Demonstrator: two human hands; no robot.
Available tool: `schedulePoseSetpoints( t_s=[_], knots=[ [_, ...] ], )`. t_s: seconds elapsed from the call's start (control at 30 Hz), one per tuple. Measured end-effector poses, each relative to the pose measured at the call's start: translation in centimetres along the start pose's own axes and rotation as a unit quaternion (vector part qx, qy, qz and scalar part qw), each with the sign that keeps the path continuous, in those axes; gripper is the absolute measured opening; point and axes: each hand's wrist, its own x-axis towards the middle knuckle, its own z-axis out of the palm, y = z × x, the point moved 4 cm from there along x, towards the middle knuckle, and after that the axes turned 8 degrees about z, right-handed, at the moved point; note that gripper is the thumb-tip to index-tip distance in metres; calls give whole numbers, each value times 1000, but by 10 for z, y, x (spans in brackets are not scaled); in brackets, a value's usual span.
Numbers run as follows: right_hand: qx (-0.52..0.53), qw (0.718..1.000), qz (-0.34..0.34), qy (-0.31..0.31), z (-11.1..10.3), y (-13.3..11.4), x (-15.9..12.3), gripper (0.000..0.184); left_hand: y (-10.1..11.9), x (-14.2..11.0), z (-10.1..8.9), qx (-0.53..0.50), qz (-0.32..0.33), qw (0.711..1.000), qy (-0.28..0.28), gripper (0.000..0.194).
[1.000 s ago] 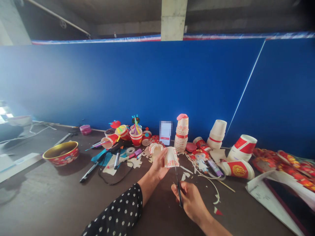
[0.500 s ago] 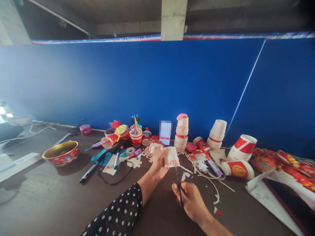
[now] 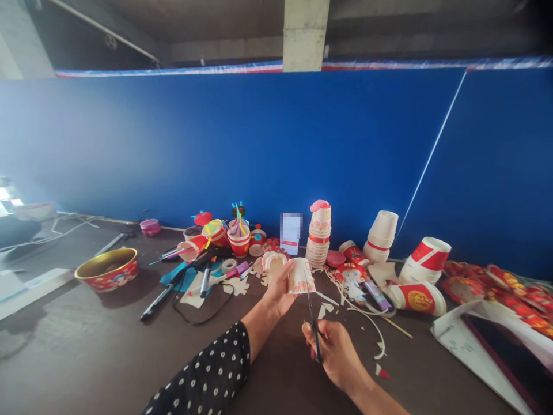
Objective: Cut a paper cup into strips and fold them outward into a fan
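Observation:
My left hand (image 3: 279, 291) grips a small white paper cup (image 3: 301, 276) with red print, held upside down above the dark table (image 3: 86, 346). My right hand (image 3: 334, 351) is closed around the handles of a pair of scissors (image 3: 313, 323), whose blades point up into the cup's lower edge. Cut paper strips (image 3: 374, 325) lie on the table just right of my hands. A black sleeve with white dots covers my left forearm.
A stack of paper cups (image 3: 318, 236) stands behind the held cup. More red-and-white cups (image 3: 425, 259) lie to the right. A gold-lined red bowl (image 3: 107, 269) sits at left, with markers (image 3: 205, 279), tape and decorated cups (image 3: 239, 239) between. A blue wall (image 3: 259, 150) backs the table.
The scissors have moved slightly up into the cup's edge; my hands otherwise stay in place.

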Motion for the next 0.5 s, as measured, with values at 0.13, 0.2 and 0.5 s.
schedulePoseSetpoints(
  t_s=[0.13,0.2,0.5],
  knots=[
    [35,999,-5,-4,2,5,3,46,0,0,0,-1,-2,1000,2,31],
    [49,999,-7,-5,2,6,4,46,0,1,0,-1,1,1000,-4,31],
    [84,996,10,11,3,-2,1,48,0,0,0,-1,0,1000,-4,32]
  ],
)
